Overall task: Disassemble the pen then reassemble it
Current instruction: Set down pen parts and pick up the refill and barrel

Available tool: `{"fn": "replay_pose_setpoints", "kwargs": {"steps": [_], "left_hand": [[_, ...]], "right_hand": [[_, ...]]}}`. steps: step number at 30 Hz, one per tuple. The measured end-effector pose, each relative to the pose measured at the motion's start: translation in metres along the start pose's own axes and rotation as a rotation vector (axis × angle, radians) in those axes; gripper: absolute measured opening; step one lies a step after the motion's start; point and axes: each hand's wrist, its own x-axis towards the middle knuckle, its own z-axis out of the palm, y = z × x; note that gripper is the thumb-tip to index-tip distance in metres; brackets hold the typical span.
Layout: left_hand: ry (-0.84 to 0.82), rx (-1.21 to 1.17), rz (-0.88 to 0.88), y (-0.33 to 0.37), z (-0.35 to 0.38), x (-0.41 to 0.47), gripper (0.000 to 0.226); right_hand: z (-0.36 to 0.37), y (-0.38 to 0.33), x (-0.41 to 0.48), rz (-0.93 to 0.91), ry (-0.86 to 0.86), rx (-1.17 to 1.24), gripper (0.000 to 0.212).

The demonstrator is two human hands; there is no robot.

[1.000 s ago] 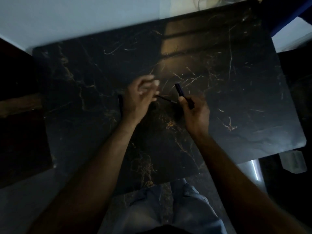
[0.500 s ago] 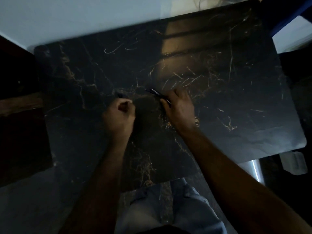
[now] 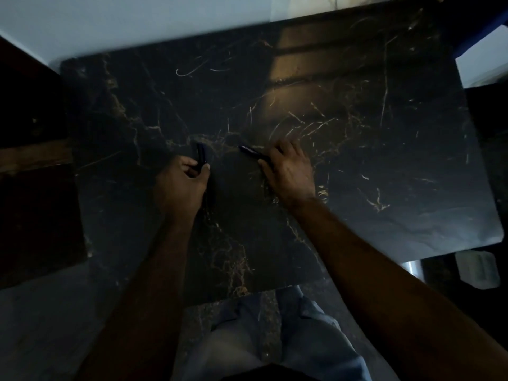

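Head view only. The pen was apart in two pieces at frame centre, one per hand, with a clear gap between them. The left hand (image 3: 181,185) curled round a short dark tube piece (image 3: 201,155) that stuck out of the fist toward the top of the frame. The right hand (image 3: 288,171) pinched a slimmer printed piece (image 3: 251,151), tip aimed upper left; could not tell if it touched the desk (image 3: 371,166).

Risks, as judged:
- Near-black parts on a black desk in dim light, so a dropped bit would be hard to spot.
- Smooth round parts would likely roll on the glossy top.
- Mating them off-axis could jam or bend the tip.

The desk looked like polished dark marble with gold-white veins, rounded corners and warm glare at upper centre. The pieces were slim cylinders, probably hard plastic, with faint pale lettering on the right one.
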Motion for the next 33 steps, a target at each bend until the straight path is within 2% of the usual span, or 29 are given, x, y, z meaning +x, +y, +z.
{"fn": "replay_pose_setpoints", "kwargs": {"steps": [7, 12, 20, 23, 26, 27, 29, 31, 33], "left_hand": [[-0.002, 0.070, -0.017, 0.005, -0.006, 0.002, 0.025], [-0.017, 0.087, -0.008, 0.005, -0.005, 0.002, 0.028], [-0.010, 0.077, 0.006, 0.004, -0.004, 0.001, 0.030], [-0.010, 0.071, 0.000, 0.004, -0.004, 0.000, 0.028], [-0.047, 0.032, -0.035, 0.008, -0.008, -0.002, 0.023], [-0.092, -0.039, -0.057, 0.013, -0.011, -0.004, 0.020], [-0.213, -0.293, -0.124, 0.029, -0.021, -0.013, 0.013], [-0.350, -0.574, -0.137, 0.048, -0.034, -0.028, 0.009], [-0.457, -0.711, -0.054, 0.060, -0.041, -0.040, 0.012]], "right_hand": [[-0.009, 0.003, 0.010, 0.252, -0.011, 0.035, 0.034], [-0.009, 0.005, 0.007, 0.249, -0.072, 0.026, 0.042], [-0.012, 0.004, 0.000, 0.269, -0.052, 0.041, 0.050], [-0.017, -0.002, -0.008, 0.309, 0.013, 0.105, 0.050], [-0.028, -0.016, -0.026, 0.316, 0.116, 0.301, 0.032], [-0.032, -0.024, -0.032, 0.317, 0.093, 0.430, 0.024], [-0.038, -0.040, -0.041, 0.303, -0.058, 0.697, 0.013], [-0.042, -0.054, -0.048, 0.303, -0.195, 0.929, 0.023], [-0.050, -0.064, -0.050, 0.306, -0.219, 1.044, 0.036]]}}
